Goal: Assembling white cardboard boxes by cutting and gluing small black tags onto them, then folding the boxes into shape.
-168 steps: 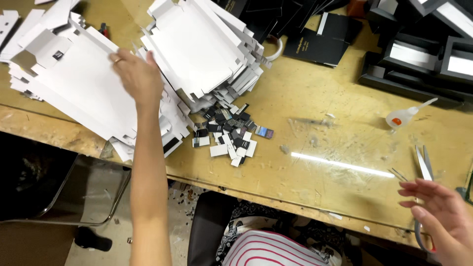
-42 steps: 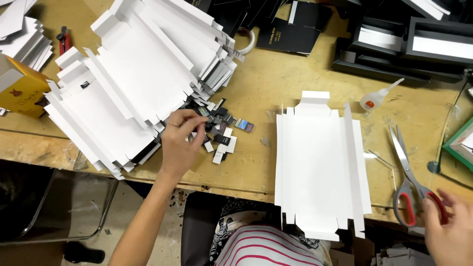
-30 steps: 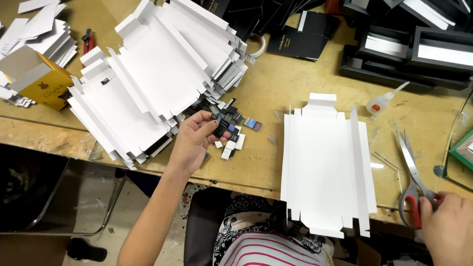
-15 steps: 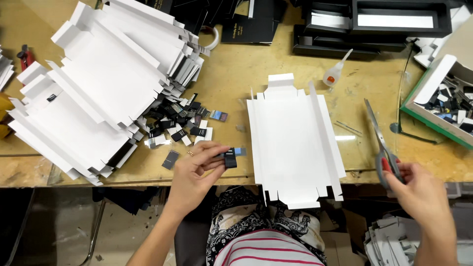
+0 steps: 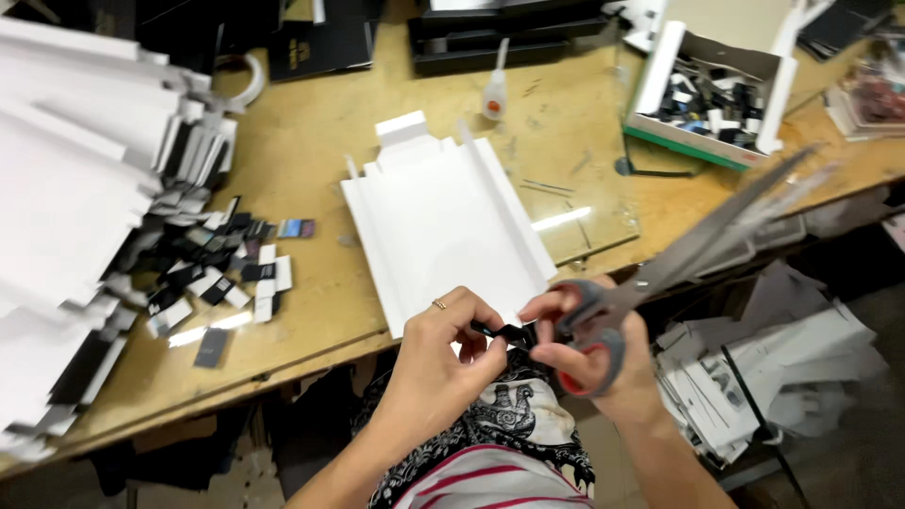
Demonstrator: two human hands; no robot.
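Black and small, the strip piece [image 5: 509, 333] sits pinched between both hands just past the near edge of the wooden surface [image 5: 311, 160], above the person's lap. The left hand [image 5: 443, 353] grips its left end with thumb and fingers closed on it; the right hand [image 5: 589, 344] touches its other end with the fingertips while its fingers are threaded through the grey and red handles of the scissors [image 5: 679, 269], whose blades point up and to the right, blurred, so how far they gape is hard to tell. Such a piece looks light, thin and bendable, easy to drop, so it is best held by its ends, as it is now. Just beyond the hands lies a white flat box blank [image 5: 443, 221] with raised side flaps. To the left are scattered black and white pieces [image 5: 222, 273] beside a stack of white blanks [image 5: 75, 217]; a glue bottle [image 5: 495, 90] and an open box of scraps [image 5: 716, 90] stand farther back.
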